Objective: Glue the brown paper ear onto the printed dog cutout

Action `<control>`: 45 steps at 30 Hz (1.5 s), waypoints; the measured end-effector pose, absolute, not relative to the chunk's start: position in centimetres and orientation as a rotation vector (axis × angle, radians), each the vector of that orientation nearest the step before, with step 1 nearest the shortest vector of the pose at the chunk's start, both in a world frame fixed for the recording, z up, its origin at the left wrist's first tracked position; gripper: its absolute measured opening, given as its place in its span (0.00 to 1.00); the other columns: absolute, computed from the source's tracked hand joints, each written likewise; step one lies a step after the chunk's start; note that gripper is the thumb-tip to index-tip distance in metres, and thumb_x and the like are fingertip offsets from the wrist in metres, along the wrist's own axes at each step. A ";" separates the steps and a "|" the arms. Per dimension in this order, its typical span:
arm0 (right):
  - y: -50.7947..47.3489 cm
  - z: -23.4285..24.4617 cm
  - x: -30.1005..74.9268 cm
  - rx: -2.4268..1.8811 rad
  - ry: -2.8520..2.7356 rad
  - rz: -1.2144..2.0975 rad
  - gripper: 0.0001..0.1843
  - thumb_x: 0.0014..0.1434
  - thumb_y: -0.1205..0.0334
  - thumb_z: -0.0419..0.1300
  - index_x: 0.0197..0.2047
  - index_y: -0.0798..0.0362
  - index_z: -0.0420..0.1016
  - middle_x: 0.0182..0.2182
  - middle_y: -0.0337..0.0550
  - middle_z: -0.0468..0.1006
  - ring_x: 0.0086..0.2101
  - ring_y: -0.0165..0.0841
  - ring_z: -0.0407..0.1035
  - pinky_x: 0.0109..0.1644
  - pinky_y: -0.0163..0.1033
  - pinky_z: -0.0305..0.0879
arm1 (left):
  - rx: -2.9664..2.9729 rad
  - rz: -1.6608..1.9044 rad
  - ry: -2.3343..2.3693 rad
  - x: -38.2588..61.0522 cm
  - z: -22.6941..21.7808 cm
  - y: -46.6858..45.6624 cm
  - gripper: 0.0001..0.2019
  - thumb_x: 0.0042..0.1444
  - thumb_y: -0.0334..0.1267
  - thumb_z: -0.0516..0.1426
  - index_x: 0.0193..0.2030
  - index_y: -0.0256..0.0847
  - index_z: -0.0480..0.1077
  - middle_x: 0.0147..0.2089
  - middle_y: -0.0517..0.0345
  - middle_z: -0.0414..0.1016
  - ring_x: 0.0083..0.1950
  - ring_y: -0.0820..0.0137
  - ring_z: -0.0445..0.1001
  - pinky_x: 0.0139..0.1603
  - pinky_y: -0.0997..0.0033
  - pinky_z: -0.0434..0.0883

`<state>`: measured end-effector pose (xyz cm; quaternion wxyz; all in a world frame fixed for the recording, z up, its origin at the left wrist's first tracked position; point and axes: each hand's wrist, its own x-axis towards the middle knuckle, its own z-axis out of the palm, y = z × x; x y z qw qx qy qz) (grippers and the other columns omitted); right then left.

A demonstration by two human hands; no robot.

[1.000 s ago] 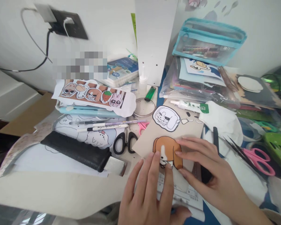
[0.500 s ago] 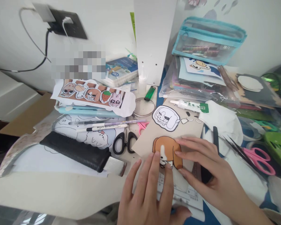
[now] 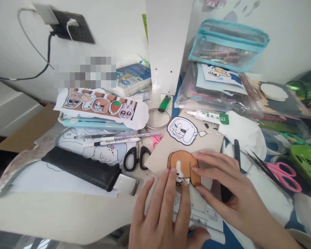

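A brown and white dog cutout [image 3: 183, 162] lies on a beige card [image 3: 158, 159]. My left hand [image 3: 163, 207] rests with fingers spread, its fingertips on the cutout's left and lower edge, covering part of the dog's face. My right hand [image 3: 228, 186] is open too, fingertips touching the cutout's right side. Above the dog, a black-outlined white dog drawing [image 3: 181, 131] sits on the same card, beside small black and white paper pieces [image 3: 208, 128]. Under the card's near end, a printed sheet [image 3: 209, 216] shows.
Black-handled scissors [image 3: 137, 159], pens [image 3: 116, 141] and a green lighter [image 3: 165, 103] lie left of the card. A glue tube [image 3: 208, 116] lies above it. Pink scissors [image 3: 282, 174] with pointed blades are to the right. A black-handled blade tool [image 3: 81, 167] lies at left.
Both hands keep their places on the dog cutout. The whole view has shifted slightly, with things appearing a little further left.
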<state>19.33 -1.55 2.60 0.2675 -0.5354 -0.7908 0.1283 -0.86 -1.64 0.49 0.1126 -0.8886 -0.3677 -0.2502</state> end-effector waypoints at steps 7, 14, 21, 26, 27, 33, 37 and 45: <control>-1.6 2.6 19.4 -1.427 -2.152 0.323 0.15 0.57 0.69 0.60 0.47 0.48 0.67 0.55 0.43 0.70 0.58 0.37 0.57 0.59 0.48 0.54 | -2.617 -0.770 -1.061 -0.8 0.6 -1.8 0.30 0.59 0.59 0.48 0.51 0.34 0.72 0.56 0.42 0.73 0.60 0.57 0.66 0.66 0.53 0.53; -1.7 2.7 19.4 -1.437 -2.186 0.325 0.16 0.58 0.68 0.59 0.49 0.48 0.66 0.57 0.43 0.67 0.60 0.38 0.55 0.59 0.49 0.52 | -2.620 -0.762 -1.072 -0.8 0.6 -1.5 0.29 0.58 0.59 0.50 0.51 0.34 0.72 0.56 0.41 0.73 0.60 0.58 0.66 0.66 0.53 0.52; -1.7 2.7 19.0 -1.464 -2.167 0.282 0.14 0.57 0.69 0.59 0.47 0.50 0.66 0.55 0.46 0.70 0.59 0.38 0.55 0.58 0.50 0.54 | -2.622 -0.744 -1.072 -0.8 0.5 -1.7 0.30 0.58 0.59 0.49 0.52 0.35 0.72 0.56 0.41 0.73 0.60 0.58 0.67 0.64 0.55 0.54; -1.7 2.6 18.9 -1.480 -2.147 0.278 0.15 0.58 0.69 0.58 0.49 0.50 0.66 0.55 0.44 0.70 0.59 0.36 0.55 0.60 0.48 0.52 | -2.621 -0.728 -1.032 -0.8 0.5 -1.3 0.32 0.57 0.61 0.49 0.53 0.34 0.71 0.56 0.40 0.73 0.59 0.57 0.68 0.63 0.56 0.55; -1.7 2.6 18.9 -1.483 -2.142 0.281 0.16 0.58 0.69 0.58 0.50 0.50 0.66 0.55 0.43 0.70 0.59 0.36 0.55 0.60 0.48 0.52 | -2.622 -0.725 -1.028 -0.9 0.5 -1.3 0.32 0.57 0.61 0.50 0.53 0.34 0.71 0.56 0.40 0.73 0.59 0.57 0.68 0.63 0.56 0.55; -1.6 2.7 18.8 -1.544 -2.048 0.358 0.23 0.58 0.66 0.59 0.56 0.48 0.62 0.55 0.38 0.70 0.59 0.30 0.55 0.61 0.40 0.52 | -2.628 -0.739 -0.994 -1.1 0.6 -1.2 0.32 0.55 0.61 0.52 0.53 0.33 0.71 0.55 0.40 0.73 0.57 0.56 0.70 0.64 0.56 0.56; -1.5 2.7 18.6 -1.571 -1.978 0.398 0.25 0.57 0.66 0.59 0.57 0.48 0.61 0.55 0.38 0.70 0.58 0.29 0.56 0.61 0.38 0.53 | -2.612 -0.729 -0.989 -1.2 0.4 -1.2 0.33 0.55 0.62 0.52 0.52 0.33 0.71 0.56 0.40 0.73 0.56 0.56 0.70 0.64 0.56 0.56; -1.7 2.7 18.7 -1.612 -1.921 0.459 0.27 0.55 0.66 0.61 0.57 0.45 0.60 0.54 0.42 0.70 0.57 0.35 0.59 0.59 0.45 0.59 | -2.601 -0.735 -0.958 -1.1 0.6 -0.8 0.34 0.53 0.64 0.52 0.52 0.33 0.71 0.54 0.40 0.74 0.54 0.57 0.72 0.59 0.57 0.60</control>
